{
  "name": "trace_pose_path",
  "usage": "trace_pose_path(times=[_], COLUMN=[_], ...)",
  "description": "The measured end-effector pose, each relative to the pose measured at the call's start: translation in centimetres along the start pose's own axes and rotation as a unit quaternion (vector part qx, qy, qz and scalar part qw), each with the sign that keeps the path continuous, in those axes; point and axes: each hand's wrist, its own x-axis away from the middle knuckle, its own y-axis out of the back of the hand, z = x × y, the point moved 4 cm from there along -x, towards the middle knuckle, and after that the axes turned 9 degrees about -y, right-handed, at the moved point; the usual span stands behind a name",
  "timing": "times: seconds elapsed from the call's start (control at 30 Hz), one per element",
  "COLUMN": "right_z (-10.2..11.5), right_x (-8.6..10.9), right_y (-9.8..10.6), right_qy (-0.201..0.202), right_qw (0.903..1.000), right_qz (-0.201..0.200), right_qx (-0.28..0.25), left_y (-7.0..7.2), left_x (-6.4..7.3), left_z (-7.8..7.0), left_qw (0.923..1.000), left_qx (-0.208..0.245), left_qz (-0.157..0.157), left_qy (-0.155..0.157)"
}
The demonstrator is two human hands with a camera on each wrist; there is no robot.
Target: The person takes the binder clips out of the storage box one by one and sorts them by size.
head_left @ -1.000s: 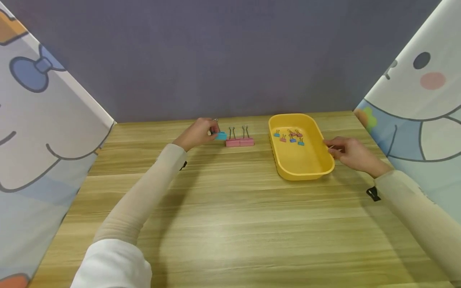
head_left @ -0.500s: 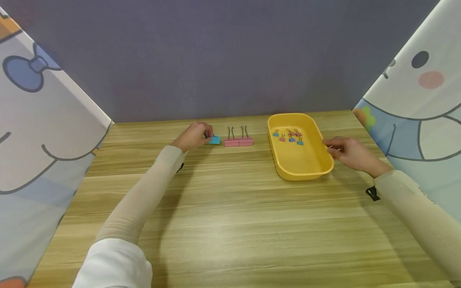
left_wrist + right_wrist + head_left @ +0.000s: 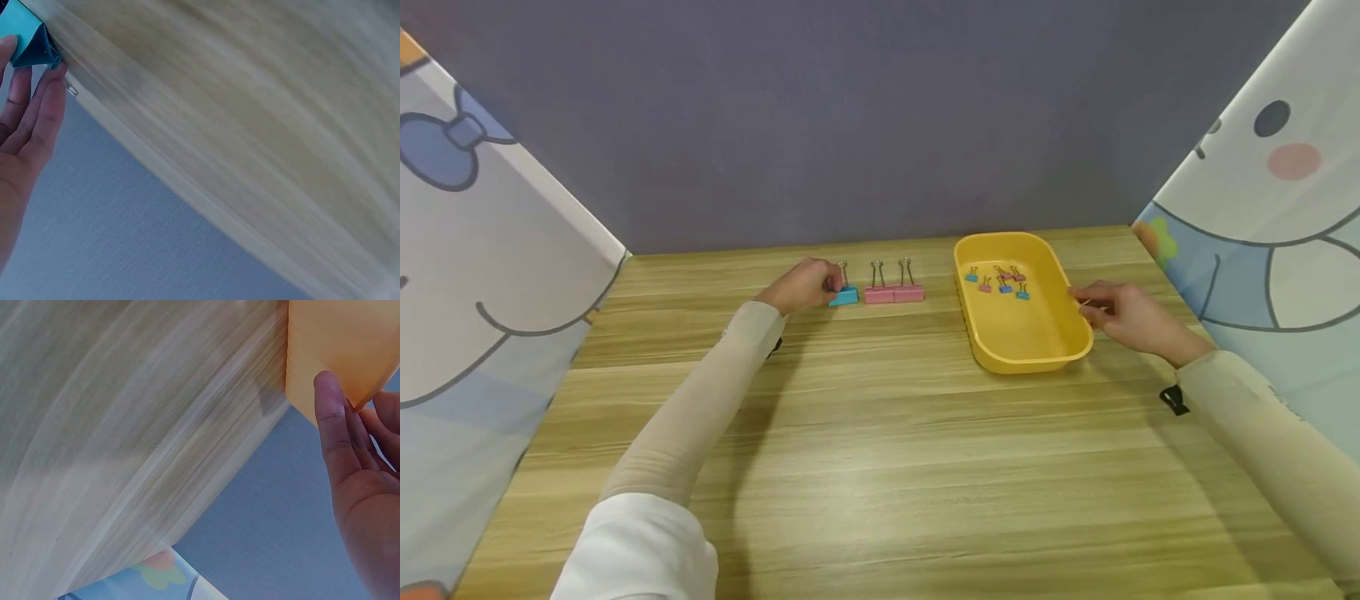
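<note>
My left hand [image 3: 806, 285] pinches a large light-blue binder clip [image 3: 844, 296] at the back of the table. In the left wrist view, thumb and fingers lie on either side of the blue clip's body, whose triangular open end shows. Just right of it stand two large pink binder clips, a left one [image 3: 878, 295] and a right one [image 3: 909, 293], side by side with wire handles up. With my right hand [image 3: 1131, 318] I grip the right rim of a yellow tray [image 3: 1033, 367]. Several small binder clips [image 3: 1005, 288] in pink and blue lie in the tray's far half.
The wooden table [image 3: 880, 467] runs back to a dark grey panel [image 3: 880, 117]. Printed cartoon panels stand on the left [image 3: 460, 275] and on the right [image 3: 1285, 217]. The tray stands at the back right, apart from the pink clips.
The light-blue clip has moved left and down, away from the pink pair, and its handle now shows upright. My left hand moved with it. The right hand keeps its hold on the tray.
</note>
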Motion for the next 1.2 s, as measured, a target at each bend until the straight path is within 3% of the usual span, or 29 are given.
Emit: trace_pose_path(times=[0.1,0.3,0.47,0.77,1.03,1.2], right_z=[0.0,0.0,-0.3,0.2,0.4,0.6], right_x=[0.1,0.4,0.5,0.4,0.3,0.2], right_y=[0.1,0.4,0.4,0.3,0.1,0.1], right_qy=[-0.003,-0.010,-0.023,0.000,0.001,0.006], right_qw=[1.0000,0.9999,0.9997,1.0000,1.0000,1.0000], right_qz=[0.005,0.008,0.007,0.002,0.004,-0.001], right_qx=[-0.008,-0.008,-0.009,-0.001,-0.001,-0.002], left_y=[0.1,0.7,1.2,1.1,0.2,-0.8], left_x=[-0.2,-0.8,-1.8,-4.2,-6.7,-8.5], left_z=[-0.3,-1.9,-4.3,-9.0,-12.7,-14.5], left_qw=[0.9999,0.9975,0.9929,0.9798,0.9774,0.9790], left_qx=[-0.002,-0.008,-0.026,-0.061,-0.031,-0.017], left_qz=[-0.005,-0.049,-0.072,-0.118,-0.100,-0.069], left_qy=[-0.011,-0.050,-0.090,-0.149,-0.183,-0.191])
